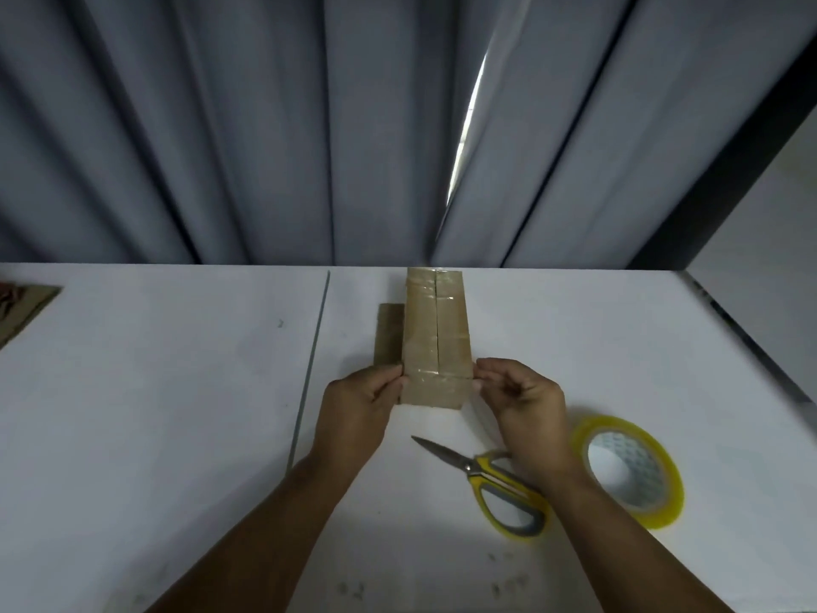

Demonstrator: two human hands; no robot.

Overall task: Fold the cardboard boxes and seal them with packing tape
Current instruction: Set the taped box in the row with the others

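Pinching both side edges of the small cardboard box (435, 329) at its near end, right where the nearest tape strip (435, 377) crosses the flap seam. Left hand (358, 409): grip clamped on the box's left edge, thumb and curled fingers closed at the strip's end. Right hand (521, 404): thumb and forefinger together at the right edge, on the strip's other end (cardboard or just tape overhang, can't tell). The box sits mid-bench (177, 391), long axis running away from the person, seam up, more strips across it further back. A second cardboard piece (389, 334) is just beside it at the left rear. Yellow-handled scissors (482, 473) lie nearer, partly under the right wrist, with the packing tape roll (641, 480) flat just to their right.

Handling, judged: the box is likely light and hollow. It should be stiff at edges and corners and softer mid-panel, so the flaps could cave if pressed hard at the seam. Taped faces look glossy, so probably slippery, and the bare cardboard sides give better hold. Best taken by opposite long side walls or corners, not by the flaps. Strip ends want rubbing down with flat fingertips, with the other hand steadying so the box doesn't skid on the smooth bench.
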